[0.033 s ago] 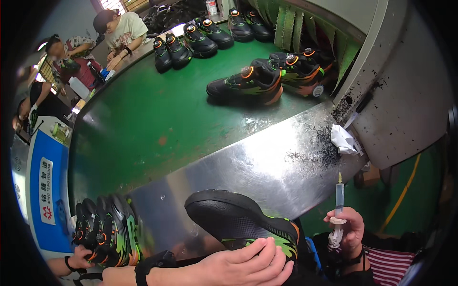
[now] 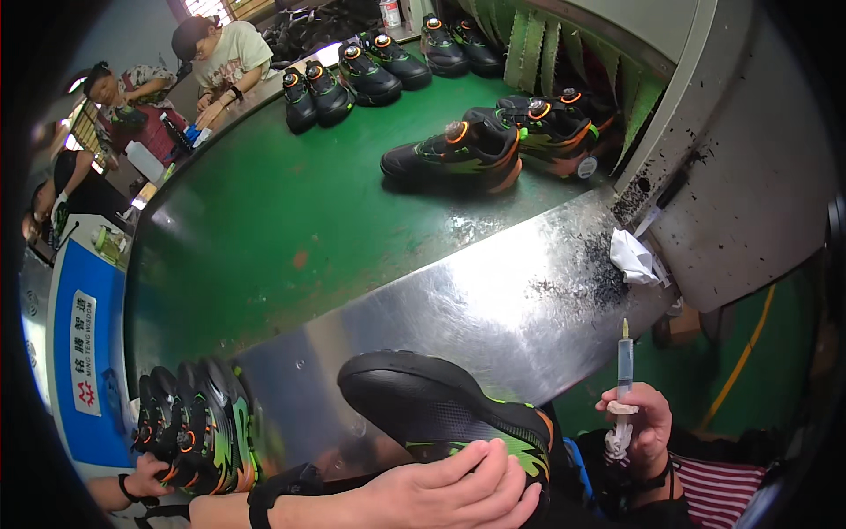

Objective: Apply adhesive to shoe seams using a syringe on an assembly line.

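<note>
Change: none of note; left hand [image 2: 454, 489], right hand [image 2: 650, 423], shoe and syringe match the preceding picture but for a faint drift. The work in hand, as judged, stands at the same point.

Left hand: fingers side by side across the shoe's green flank; thumb hidden, so firmness of grip cannot be told.

Shoe [image 2: 401, 392], black, one: tilted, sole exposed, at the metal surface's near edge.

Right hand: fingers closed round the syringe [image 2: 626, 370], clear, needle upward, white wrapping below the barrel; held apart from the shoe.

Striped cloth [image 2: 718, 485], maroon and white: beside the right forearm.

Row of black-and-green shoes [image 2: 207, 423]: lower left, a co-worker's hand [image 2: 145, 479] against them.

Metal surface [image 2: 370, 339]: bright, scuffed, black-smeared at right; crumpled white cloth [image 2: 632, 257] and black-handled tool [image 2: 672, 189] near its end.

Green surface [image 2: 264, 238]: stained; nearer shoes [image 2: 449, 160] at right, further shoes [image 2: 368, 79] along the far edge.

Green strip curtain [image 2: 529, 53]: beyond, upper right.

Co-workers [image 2: 236, 53]: upper left, past the surface.
</note>
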Motion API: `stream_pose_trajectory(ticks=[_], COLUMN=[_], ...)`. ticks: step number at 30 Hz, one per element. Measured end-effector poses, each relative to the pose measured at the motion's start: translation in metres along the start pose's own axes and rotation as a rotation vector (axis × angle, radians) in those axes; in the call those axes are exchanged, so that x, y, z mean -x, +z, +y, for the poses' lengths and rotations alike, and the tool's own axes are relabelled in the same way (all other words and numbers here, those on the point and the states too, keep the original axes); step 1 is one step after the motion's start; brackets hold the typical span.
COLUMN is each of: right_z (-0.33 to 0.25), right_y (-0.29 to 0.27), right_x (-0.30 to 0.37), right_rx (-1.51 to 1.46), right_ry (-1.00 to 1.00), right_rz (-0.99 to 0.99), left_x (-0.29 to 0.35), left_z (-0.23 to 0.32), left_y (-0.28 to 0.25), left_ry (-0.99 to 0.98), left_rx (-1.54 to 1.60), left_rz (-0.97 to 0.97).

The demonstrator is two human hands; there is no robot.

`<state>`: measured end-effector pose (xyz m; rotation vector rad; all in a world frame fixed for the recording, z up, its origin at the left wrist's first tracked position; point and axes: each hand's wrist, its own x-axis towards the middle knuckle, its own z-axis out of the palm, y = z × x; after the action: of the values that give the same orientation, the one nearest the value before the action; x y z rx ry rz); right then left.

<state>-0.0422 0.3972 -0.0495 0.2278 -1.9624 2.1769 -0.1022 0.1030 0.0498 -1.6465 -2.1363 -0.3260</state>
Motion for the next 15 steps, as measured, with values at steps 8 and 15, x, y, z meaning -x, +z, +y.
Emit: stream_pose_trajectory(ticks=[8,15], right_z=[0.004,0.012], right_y=[0.006,0.003], right_x=[-0.004,-0.007], right_rx=[-0.091,-0.05], right_ry=[0.006,-0.008], right_rz=[-0.056,-0.149], left_x=[0.057,0.083], left_z=[-0.007,0.009], left_y=[-0.004,-0.021], left_ry=[-0.516,-1.201], left_rx=[-0.059,0.576], left_rz=[0.272,0.605])
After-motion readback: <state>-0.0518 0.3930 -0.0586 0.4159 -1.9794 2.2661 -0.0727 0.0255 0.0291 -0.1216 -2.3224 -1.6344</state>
